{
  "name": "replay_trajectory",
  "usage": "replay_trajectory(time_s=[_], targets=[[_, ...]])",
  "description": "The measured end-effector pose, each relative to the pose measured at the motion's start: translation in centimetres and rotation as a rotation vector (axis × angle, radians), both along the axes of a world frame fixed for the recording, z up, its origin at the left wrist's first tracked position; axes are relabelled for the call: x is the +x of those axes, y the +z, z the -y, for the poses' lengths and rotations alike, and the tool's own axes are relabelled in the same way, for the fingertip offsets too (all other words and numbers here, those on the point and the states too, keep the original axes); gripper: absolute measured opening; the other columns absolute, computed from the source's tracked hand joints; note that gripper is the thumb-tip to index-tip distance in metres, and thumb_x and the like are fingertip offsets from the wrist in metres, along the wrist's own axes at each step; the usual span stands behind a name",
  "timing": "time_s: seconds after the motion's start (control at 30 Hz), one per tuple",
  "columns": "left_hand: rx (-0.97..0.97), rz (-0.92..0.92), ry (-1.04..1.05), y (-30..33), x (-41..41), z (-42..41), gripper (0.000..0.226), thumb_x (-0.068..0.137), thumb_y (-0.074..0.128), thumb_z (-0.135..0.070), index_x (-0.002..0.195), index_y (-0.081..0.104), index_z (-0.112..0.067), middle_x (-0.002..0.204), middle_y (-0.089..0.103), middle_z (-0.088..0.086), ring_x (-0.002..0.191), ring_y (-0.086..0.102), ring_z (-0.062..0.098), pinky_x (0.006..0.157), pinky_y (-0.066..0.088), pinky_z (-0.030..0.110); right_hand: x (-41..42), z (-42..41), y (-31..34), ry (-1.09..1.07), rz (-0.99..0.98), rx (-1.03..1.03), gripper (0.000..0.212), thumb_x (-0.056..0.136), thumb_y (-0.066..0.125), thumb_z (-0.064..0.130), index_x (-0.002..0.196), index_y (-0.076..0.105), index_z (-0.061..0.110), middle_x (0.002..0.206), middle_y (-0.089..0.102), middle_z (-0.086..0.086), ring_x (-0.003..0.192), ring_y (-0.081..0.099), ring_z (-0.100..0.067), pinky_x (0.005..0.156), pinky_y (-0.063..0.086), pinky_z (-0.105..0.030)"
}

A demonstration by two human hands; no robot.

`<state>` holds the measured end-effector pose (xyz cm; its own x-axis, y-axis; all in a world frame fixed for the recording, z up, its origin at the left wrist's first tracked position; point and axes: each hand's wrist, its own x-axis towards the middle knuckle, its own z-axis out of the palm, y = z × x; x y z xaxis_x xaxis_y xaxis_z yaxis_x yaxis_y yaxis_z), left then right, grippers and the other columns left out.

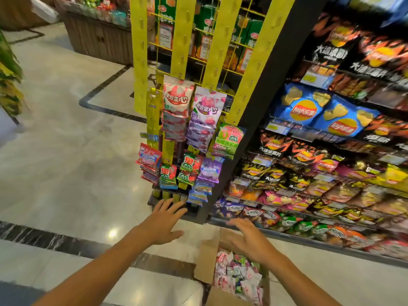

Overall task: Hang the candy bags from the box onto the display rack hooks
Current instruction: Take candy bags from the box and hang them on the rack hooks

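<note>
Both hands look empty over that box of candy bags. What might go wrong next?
The box sits on the floor at the person's feet, so a step toward the rack might kick it. Hanging bags already crowd the lower hooks; adding one may knock others loose. Left hand and right hand are open.

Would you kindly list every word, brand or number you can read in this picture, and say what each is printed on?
"Lay's 乐事": blue chip bags on the shelf.
"果心", "50%": pink-white candy bag hanging on the yellow display rack.
"心", "50%": purple-pink candy bag.
"果": green-red small bags.
"100%": green candy bag.
"大波浪薯片": black chip bags.
Price tags, box contents: too blurred.
</note>
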<state>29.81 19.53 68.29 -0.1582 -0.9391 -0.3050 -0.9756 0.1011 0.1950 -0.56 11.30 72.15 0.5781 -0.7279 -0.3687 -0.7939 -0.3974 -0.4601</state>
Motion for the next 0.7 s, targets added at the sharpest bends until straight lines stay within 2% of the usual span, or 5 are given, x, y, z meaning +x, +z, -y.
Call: replay_trajectory(time_s=[0.2, 0.33, 0.4, 0.53, 0.7], targets=[[0.128, 0.02, -0.087, -3.7, -7.7, 1.6, 0.074, 0.098, 0.039, -0.061, 0.159, 0.012, -0.027, 0.168, -0.001, 0.001, 0.154, -0.003, 0.032, 0.124, 0.001, 0.049, -12.4, -0.2, -5.7, -0.141, -0.09, 0.173, 0.075, 0.081, 0.042, 0.084, 0.137, 0.054, 0.035, 0.138, 0.055, 0.016, 0.127, 0.052, -0.008, 0.108, 0.044, -0.03], [0.219, 0.019, -0.126, -7.3, -15.5, 5.4, 0.073, 0.098, 0.041, -0.058, 0.158, 0.015, -0.025, 0.167, 0.004, 0.004, 0.153, 0.004, 0.032, 0.124, 0.006, 0.047, -21.3, 1.3, -7.9, -0.278, -0.11, 0.247, 0.06, 0.087, 0.064, 0.061, 0.135, 0.059, 0.025, 0.126, 0.054, 0.014, 0.118, 0.056, -0.008, 0.093, 0.039, -0.008], [0.246, -0.035, -0.114, -9.5, -19.9, 7.1, 0.069, 0.094, 0.046, -0.057, 0.153, 0.026, -0.027, 0.162, 0.024, 0.006, 0.148, 0.026, 0.035, 0.121, 0.023, 0.045, -26.1, 2.7, -9.9, -0.364, -0.035, 0.262, 0.09, 0.07, 0.056, 0.084, 0.13, 0.064, 0.018, 0.123, 0.058, 0.01, 0.115, 0.06, -0.01, 0.087, 0.04, -0.003], [0.349, -0.14, -0.062, -16.6, -28.5, 10.4, 0.065, 0.056, 0.07, -0.061, 0.111, 0.065, -0.027, 0.103, 0.075, 0.005, 0.082, 0.075, 0.025, 0.064, 0.062, 0.036, -34.8, 5.4, -13.7, -0.452, 0.029, 0.314, 0.129, 0.047, 0.019, 0.105, 0.131, 0.062, 0.016, 0.133, 0.061, -0.001, 0.121, 0.059, -0.016, 0.098, 0.04, -0.013], [0.369, -0.187, -0.083, -19.6, -37.0, 11.7, 0.074, 0.08, 0.067, -0.042, 0.146, 0.045, -0.017, 0.152, 0.044, 0.013, 0.136, 0.046, 0.036, 0.114, 0.036, 0.045, -39.5, 8.4, -18.0, -0.509, -0.12, 0.402, 0.067, 0.092, 0.054, 0.059, 0.142, 0.053, 0.014, 0.145, 0.053, 0.001, 0.133, 0.051, -0.016, 0.099, 0.031, -0.009]])
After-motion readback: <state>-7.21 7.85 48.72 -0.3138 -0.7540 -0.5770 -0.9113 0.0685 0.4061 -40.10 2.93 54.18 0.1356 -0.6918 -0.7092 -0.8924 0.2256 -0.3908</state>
